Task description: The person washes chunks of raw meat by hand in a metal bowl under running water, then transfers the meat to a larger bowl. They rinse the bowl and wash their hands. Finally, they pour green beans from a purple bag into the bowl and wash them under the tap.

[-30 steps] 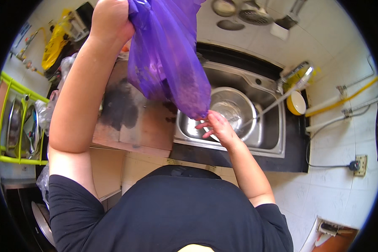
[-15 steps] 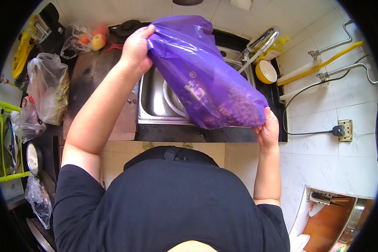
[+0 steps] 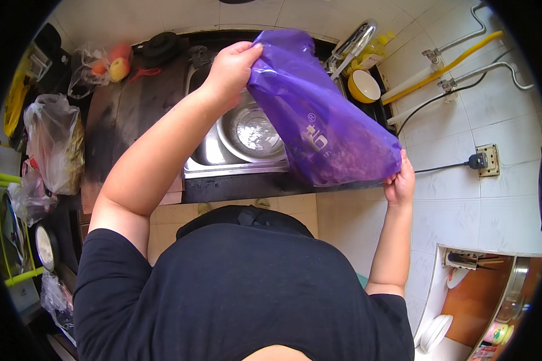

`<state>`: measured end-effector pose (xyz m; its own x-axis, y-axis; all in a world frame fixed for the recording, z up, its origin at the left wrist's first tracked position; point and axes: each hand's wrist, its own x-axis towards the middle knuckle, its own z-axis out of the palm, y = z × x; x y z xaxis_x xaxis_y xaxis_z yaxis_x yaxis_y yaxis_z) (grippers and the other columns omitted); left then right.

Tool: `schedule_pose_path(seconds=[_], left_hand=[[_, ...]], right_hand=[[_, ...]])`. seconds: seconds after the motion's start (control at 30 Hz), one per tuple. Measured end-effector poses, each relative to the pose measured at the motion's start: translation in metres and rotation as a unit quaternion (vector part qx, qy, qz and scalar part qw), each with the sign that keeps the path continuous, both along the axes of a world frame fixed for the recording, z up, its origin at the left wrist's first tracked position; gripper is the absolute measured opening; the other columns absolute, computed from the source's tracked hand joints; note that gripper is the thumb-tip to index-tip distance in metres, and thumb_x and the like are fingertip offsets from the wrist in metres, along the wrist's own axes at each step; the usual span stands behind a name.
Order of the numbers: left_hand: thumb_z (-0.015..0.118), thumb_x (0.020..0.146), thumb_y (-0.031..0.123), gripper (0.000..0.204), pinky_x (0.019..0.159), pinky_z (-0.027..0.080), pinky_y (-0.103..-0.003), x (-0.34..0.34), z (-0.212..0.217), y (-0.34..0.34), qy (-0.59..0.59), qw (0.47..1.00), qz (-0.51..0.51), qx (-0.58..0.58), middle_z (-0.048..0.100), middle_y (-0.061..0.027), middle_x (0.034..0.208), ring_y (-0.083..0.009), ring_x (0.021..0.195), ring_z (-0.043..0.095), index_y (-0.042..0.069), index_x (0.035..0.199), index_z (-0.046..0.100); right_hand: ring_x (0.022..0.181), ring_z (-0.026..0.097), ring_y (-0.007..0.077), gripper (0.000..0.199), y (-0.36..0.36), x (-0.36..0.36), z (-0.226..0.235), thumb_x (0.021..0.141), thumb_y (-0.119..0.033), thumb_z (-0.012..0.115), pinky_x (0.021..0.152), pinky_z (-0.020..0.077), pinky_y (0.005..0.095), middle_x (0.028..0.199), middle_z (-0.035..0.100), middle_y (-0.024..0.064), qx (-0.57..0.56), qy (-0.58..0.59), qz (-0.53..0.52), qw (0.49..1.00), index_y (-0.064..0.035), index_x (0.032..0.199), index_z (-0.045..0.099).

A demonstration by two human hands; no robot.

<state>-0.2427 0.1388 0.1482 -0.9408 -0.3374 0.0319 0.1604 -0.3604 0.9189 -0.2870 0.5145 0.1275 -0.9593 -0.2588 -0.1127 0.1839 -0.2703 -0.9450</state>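
A purple plastic bag is stretched slantwise over the sink, held at both ends. My left hand pinches its upper left edge, fingers closed on the plastic. My right hand grips the lower right corner. Through the film, near the right corner, shows a dark reddish cluster of small round shapes, seemingly grapes. Under the bag, a round metal basin stands in the steel sink; the bag covers its right part.
A faucet and a yellow bowl are behind the bag at right. Left of the sink lies a brown board, with fruit and a filled clear bag beyond. A plugged cord runs along the right wall.
Both hands and the bag have shifted right relative to the sink, uncovering more of the basin. The view has moved slightly too. Both hands keep hold of the bag.
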Motion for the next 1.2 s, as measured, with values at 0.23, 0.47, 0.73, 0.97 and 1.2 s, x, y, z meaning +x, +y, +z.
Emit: schedule_pose_path(seconds=[0.23, 0.47, 0.73, 0.97, 1.2], left_hand=[[0.045, 0.090, 0.023, 0.019, 0.047, 0.036, -0.026, -0.016, -0.083, -0.020, -0.253, 0.963, -0.030, -0.090, 0.055, -0.0010, 0.068, -0.0112, 0.059, 0.048, 0.009, 0.083, 0.057], [0.042, 0.091, 0.037, 0.033, 0.077, 0.046, -0.042, -0.022, -0.161, -0.022, -0.319, 0.946, -0.043, 0.023, 0.054, -0.0073, 0.107, -0.0215, 0.096, 0.053, 0.009, 0.104, 0.053], [0.053, 0.081, 0.043, 0.058, 0.101, 0.029, -0.041, -0.042, -0.122, 0.016, -0.092, 0.816, 0.126, -0.557, 0.043, -0.0208, 0.126, -0.0339, 0.121, 0.036, 0.003, 0.122, 0.047], [0.062, 0.077, 0.013, 0.042, 0.085, 0.042, -0.029, -0.047, -0.051, 0.082, 0.090, 0.866, -0.233, -0.434, 0.060, -0.0108, 0.102, -0.0176, 0.096, 0.056, 0.005, 0.116, 0.051], [0.056, 0.081, 0.002, 0.016, 0.074, 0.044, -0.022, -0.065, -0.046, 0.059, 0.036, 0.897, -0.235, -0.373, 0.063, -0.0014, 0.083, -0.0069, 0.078, 0.055, 0.001, 0.096, 0.061]], right_hand=[[0.038, 0.029, 0.0037, 0.027, -0.023, -0.006, 0.034, 0.093, -0.027, 0.043, 0.034, 0.0235, 0.0189, 0.050, 0.036, -0.0058, 0.021, 0.038, 0.047, 0.998, -0.0112, 0.071, 0.045], [0.041, 0.032, 0.0038, 0.031, -0.058, -0.006, 0.029, 0.089, -0.027, 0.052, 0.037, 0.0250, 0.0183, 0.054, 0.039, -0.0051, 0.061, -0.011, 0.044, 0.997, -0.0115, 0.064, 0.044], [0.038, 0.034, 0.0078, 0.031, -0.112, -0.019, 0.022, 0.087, -0.028, 0.057, 0.038, 0.0277, 0.0206, 0.049, 0.039, -0.0029, 0.073, -0.061, -0.015, 0.995, -0.0122, 0.063, 0.043], [0.042, 0.044, 0.0086, 0.035, -0.138, -0.022, 0.012, 0.086, -0.033, 0.055, 0.040, 0.0349, 0.0206, 0.054, 0.050, 0.0019, 0.091, -0.023, -0.003, 0.996, -0.0052, 0.067, 0.051], [0.082, 0.057, 0.0190, 0.033, -0.054, -0.030, -0.055, 0.079, -0.029, 0.063, 0.076, 0.0449, 0.0293, 0.090, 0.060, 0.0083, 0.382, 0.223, 0.045, 0.896, 0.0014, 0.092, 0.057]])
